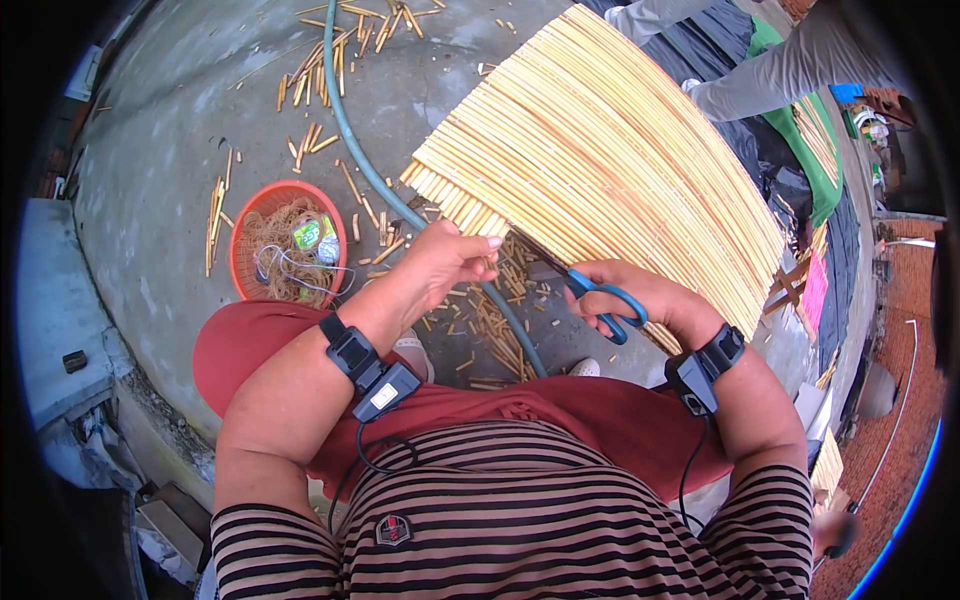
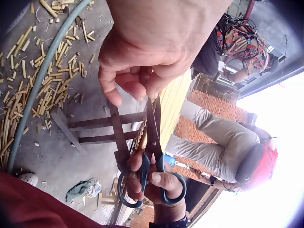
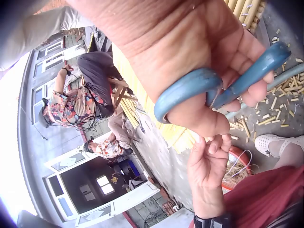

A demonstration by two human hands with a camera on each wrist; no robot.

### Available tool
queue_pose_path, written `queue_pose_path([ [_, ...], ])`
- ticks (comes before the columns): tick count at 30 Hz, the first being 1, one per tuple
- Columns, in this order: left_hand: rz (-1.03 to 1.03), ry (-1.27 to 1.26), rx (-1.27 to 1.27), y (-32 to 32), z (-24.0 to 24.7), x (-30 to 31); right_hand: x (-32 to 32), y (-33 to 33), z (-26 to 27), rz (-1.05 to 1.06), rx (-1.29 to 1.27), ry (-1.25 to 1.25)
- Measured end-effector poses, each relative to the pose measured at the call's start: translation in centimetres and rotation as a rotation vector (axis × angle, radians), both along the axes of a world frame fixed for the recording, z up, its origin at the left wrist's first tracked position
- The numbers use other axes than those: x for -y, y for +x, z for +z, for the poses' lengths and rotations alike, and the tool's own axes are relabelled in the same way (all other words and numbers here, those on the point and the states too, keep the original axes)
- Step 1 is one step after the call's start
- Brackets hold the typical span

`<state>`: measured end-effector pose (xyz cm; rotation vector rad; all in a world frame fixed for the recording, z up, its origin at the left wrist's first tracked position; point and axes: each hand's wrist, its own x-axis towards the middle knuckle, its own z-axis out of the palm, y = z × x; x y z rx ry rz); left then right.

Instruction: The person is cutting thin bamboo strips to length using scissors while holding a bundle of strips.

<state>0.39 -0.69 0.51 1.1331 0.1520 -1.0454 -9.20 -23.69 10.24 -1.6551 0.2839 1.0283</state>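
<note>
A wide mat of bamboo slats (image 1: 600,160) stands tilted in front of me. My left hand (image 1: 480,250) pinches the slat ends at the mat's lower edge. Blue-handled scissors (image 1: 600,297) are gripped in my right hand (image 1: 610,305), with the blades (image 1: 545,265) pointing at that same edge, just right of the left fingers. From the left wrist, the dark blades (image 2: 152,128) rise toward my left hand's curled fingers (image 2: 137,88). The right wrist view shows my fingers through the blue handle loops (image 3: 213,85) and slat ends (image 3: 244,9) above.
An orange basket (image 1: 237,262) with fibre and cord sits on the concrete at the left. A green hose (image 1: 345,120) runs across the floor among several bamboo offcuts (image 1: 320,70). Another person (image 1: 780,60) works at the upper right. A wooden frame (image 2: 95,130) lies nearby.
</note>
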Motion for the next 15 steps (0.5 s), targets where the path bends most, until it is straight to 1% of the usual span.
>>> queue_pose_path([
  [7,0.002,0.006,-0.003,-0.1,0.1,0.0,0.1,0.1,-0.9,0.015,0.026,-0.027],
  [10,0.003,0.011,-0.007,-0.1,0.1,0.0,-0.5,0.4,0.5,0.064,0.063,-0.135],
  [13,-0.012,0.015,0.002,0.0,-0.3,0.0,-0.7,0.7,0.8,0.071,0.081,-0.227],
  [15,-0.022,0.018,0.008,0.1,-0.4,0.0,-0.7,0.6,0.6,0.066,0.103,-0.239],
])
